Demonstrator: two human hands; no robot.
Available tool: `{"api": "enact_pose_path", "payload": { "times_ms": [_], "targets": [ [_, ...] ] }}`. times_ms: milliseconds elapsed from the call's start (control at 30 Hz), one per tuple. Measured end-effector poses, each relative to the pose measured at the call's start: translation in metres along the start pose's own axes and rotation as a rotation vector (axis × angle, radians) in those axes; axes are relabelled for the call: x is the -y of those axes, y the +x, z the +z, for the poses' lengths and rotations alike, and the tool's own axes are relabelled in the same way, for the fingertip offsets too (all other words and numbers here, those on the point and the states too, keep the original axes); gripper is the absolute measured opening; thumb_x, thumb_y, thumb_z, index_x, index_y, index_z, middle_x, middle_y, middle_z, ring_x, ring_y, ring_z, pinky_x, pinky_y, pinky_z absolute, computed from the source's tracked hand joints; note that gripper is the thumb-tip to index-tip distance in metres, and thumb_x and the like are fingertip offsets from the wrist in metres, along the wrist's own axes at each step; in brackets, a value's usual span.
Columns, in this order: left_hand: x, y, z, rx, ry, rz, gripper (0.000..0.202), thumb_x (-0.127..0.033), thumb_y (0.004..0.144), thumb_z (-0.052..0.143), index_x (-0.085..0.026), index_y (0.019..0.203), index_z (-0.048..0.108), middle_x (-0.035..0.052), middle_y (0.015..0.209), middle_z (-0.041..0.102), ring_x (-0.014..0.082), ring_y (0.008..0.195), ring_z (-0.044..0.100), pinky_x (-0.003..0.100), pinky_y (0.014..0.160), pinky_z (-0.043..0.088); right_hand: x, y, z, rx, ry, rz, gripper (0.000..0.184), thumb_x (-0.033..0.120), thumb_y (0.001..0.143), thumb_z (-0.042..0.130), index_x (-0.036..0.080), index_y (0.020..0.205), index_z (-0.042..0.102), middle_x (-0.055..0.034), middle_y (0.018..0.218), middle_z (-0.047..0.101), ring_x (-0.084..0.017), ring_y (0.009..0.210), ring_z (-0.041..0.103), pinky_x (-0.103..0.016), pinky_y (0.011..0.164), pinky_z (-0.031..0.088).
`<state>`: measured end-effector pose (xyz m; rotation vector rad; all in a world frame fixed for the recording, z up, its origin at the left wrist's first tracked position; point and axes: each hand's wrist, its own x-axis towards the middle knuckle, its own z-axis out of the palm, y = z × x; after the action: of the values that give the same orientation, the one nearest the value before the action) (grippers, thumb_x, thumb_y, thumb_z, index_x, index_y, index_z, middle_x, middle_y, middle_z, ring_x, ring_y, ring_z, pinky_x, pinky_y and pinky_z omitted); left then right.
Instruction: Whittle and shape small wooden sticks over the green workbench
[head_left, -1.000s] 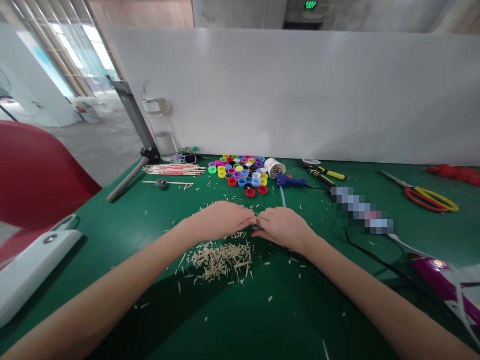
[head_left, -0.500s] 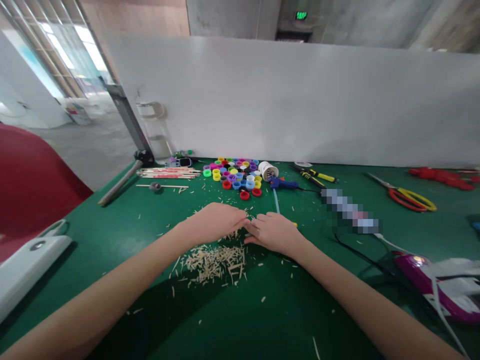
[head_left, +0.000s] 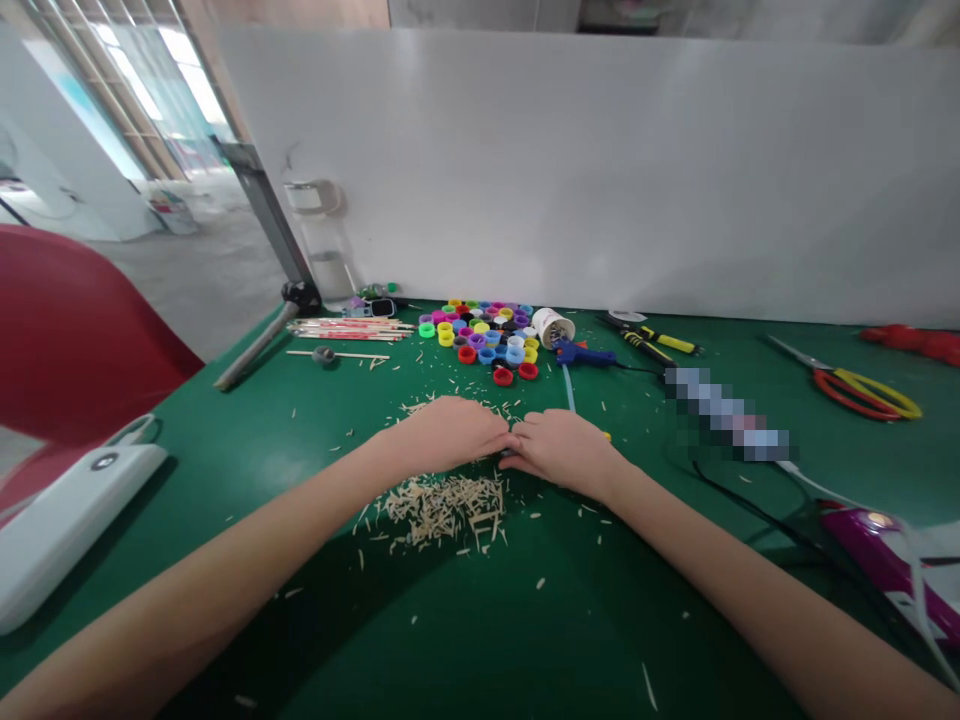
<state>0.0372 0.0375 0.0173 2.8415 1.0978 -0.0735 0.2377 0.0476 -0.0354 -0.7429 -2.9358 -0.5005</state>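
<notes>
My left hand (head_left: 457,435) and my right hand (head_left: 566,452) meet fingertip to fingertip above the green table. Both sets of fingers are curled and pinched together, and whatever lies between them is hidden. Just in front of and below my left hand is a loose pile of short, pale wood splinters (head_left: 446,510). More splinters show behind that hand and are strewn around both. Beyond my right hand, a pale blue strip (head_left: 568,388) runs toward the nozzle of a blue glue gun (head_left: 589,356).
Colourful bottle caps (head_left: 487,340) cluster at the back beside a tipped white tub (head_left: 553,328). Thin sticks (head_left: 349,328) and a hammer (head_left: 259,345) lie left. Scissors (head_left: 862,390), pliers (head_left: 645,340) and a purple device (head_left: 885,560) are right. A white board (head_left: 562,180) bounds the rear.
My view has swung slightly left and down, so the table's things sit further right and higher. My hands keep meeting at the fingertips, with only a slight shift.
</notes>
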Motion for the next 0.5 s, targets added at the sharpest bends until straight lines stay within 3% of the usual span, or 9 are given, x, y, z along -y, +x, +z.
{"api": "enact_pose_path", "payload": {
  "times_ms": [500],
  "targets": [
    [0.0081, -0.0083, -0.0001, -0.013, -0.038, -0.022, 0.041, -0.038, 0.098, 0.023, -0.019, 0.074, 0.05, 0.0015, 0.065, 0.059, 0.0114, 0.049, 0.042, 0.028, 0.047, 0.027, 0.0002, -0.0018, -0.0022, 0.003, -0.001, 0.017, 0.043, 0.049, 0.097, 0.032, 0.017, 0.1, 0.06, -0.0034, 0.076, 0.063, -0.015, 0.07, 0.053, -0.029, 0.054, 0.022]
  ]
}}
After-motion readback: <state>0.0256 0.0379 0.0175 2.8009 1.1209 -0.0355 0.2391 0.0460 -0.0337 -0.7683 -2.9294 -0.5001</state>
